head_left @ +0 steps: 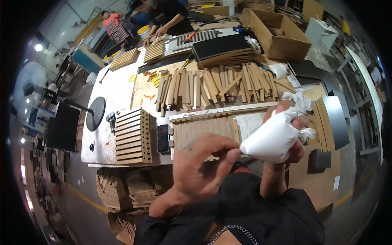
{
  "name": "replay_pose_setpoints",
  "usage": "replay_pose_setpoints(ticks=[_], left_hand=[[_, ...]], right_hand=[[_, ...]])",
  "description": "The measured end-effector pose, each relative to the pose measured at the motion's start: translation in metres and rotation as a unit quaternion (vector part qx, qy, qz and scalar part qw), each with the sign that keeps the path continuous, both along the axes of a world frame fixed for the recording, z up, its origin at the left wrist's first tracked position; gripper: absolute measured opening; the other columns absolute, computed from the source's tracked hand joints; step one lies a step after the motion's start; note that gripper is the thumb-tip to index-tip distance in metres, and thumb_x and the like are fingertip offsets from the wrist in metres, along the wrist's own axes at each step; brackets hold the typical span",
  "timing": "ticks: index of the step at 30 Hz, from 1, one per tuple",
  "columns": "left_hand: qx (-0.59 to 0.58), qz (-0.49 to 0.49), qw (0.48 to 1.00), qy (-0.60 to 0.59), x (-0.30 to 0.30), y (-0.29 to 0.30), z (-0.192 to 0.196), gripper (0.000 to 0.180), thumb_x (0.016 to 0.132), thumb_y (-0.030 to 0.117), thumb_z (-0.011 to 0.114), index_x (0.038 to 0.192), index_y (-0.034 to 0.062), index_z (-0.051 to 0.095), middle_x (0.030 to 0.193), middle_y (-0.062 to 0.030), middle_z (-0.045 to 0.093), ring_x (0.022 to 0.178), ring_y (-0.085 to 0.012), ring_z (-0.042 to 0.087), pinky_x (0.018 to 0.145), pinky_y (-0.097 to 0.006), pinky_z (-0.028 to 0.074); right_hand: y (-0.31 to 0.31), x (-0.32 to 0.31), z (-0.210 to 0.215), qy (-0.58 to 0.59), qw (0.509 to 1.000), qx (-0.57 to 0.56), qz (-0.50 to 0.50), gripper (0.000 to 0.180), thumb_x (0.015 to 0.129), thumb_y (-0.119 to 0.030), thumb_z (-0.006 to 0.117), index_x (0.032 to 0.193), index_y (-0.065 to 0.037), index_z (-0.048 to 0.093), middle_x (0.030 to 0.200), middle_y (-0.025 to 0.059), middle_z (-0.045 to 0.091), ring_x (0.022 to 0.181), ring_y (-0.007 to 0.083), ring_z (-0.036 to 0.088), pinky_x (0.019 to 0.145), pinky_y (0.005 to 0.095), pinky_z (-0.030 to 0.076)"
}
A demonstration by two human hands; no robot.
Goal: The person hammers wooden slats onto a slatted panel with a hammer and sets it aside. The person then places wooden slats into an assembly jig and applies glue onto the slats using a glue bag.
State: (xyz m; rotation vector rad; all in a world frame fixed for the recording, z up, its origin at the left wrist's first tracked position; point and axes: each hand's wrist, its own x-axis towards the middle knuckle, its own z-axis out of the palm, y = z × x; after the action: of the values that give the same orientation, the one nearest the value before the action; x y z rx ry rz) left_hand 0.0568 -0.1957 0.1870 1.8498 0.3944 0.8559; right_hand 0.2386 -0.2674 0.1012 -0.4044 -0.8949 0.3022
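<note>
A plump white bag [269, 136], cone-shaped like a piping bag, is gripped in my right hand [297, 153], its crumpled top [301, 102] sticking out above the fingers. My left hand [202, 165] pinches the bag's narrow tip between thumb and forefinger. Beneath both hands, a row of pale wooden slats [208, 127] lies side by side in a white frame [228, 110]; my left hand hides part of it. A dark shallow tray [163, 139] sits left of the frame. Beside that tray is a stack of dark-edged slatted panels [132, 136].
Many loose wooden strips [216, 85] lie beyond the frame. Black boards [222, 49] and a large wooden box [277, 34] stand farther back. At left are a round black stand base [96, 113] and a black tool [111, 121]. A co-worker [169, 18] handles slats across the table.
</note>
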Motion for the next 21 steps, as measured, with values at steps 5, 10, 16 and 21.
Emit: replay_pose_setpoints(ticks=[5, 10, 16, 21], left_hand=[[0.119, -0.009, 0.993, -0.022, 0.004, 0.009, -0.006, 0.011, 0.082, -0.006, 0.063, 0.093, -0.0017, 0.062, 0.079, -0.0116, 0.063, 0.065, -0.0198, 0.060, 0.057, -0.030, 0.049], [0.184, 0.054, 0.980, -0.058, -0.007, 0.022, -0.030, 0.016, 0.081, -0.004, 0.064, 0.096, -0.0022, 0.058, 0.079, -0.0111, 0.061, 0.064, -0.0245, 0.060, 0.056, -0.032, 0.049], [0.212, 0.150, 0.965, -0.025, -0.063, 0.059, -0.062, 0.012, 0.084, 0.000, 0.063, 0.094, -0.0025, 0.057, 0.079, -0.0119, 0.057, 0.060, -0.0257, 0.056, 0.053, -0.032, 0.047], [-0.140, 0.181, 0.965, 0.129, -0.144, 0.112, -0.138, 0.024, 0.098, 0.016, 0.051, 0.078, 0.0011, 0.053, 0.062, -0.0087, 0.054, 0.051, -0.0154, 0.049, 0.049, -0.030, 0.040]], right_hand=[[-0.009, 0.003, -0.025, 0.054, 0.998, -0.030, -0.001, 0.037, 0.084, -0.033, 0.058, 0.111, -0.010, 0.049, 0.114, 0.0222, 0.048, 0.102, 0.0284, 0.052, 0.077, 0.0408, 0.049], [0.010, -0.013, -0.025, 0.076, 0.994, -0.078, 0.014, 0.035, 0.081, -0.033, 0.053, 0.106, -0.008, 0.050, 0.106, 0.0211, 0.045, 0.096, 0.0297, 0.050, 0.078, 0.0375, 0.048], [0.053, -0.071, -0.045, 0.260, 0.947, -0.190, -0.006, 0.045, 0.080, -0.033, 0.064, 0.113, -0.005, 0.049, 0.116, 0.0224, 0.044, 0.090, 0.0285, 0.049, 0.073, 0.0398, 0.050], [0.100, -0.086, -0.067, 0.305, 0.858, 0.007, 0.414, 0.060, 0.087, -0.042, 0.065, 0.132, -0.007, 0.046, 0.139, 0.0238, 0.036, 0.110, 0.0390, 0.052, 0.057, 0.0366, 0.058]])
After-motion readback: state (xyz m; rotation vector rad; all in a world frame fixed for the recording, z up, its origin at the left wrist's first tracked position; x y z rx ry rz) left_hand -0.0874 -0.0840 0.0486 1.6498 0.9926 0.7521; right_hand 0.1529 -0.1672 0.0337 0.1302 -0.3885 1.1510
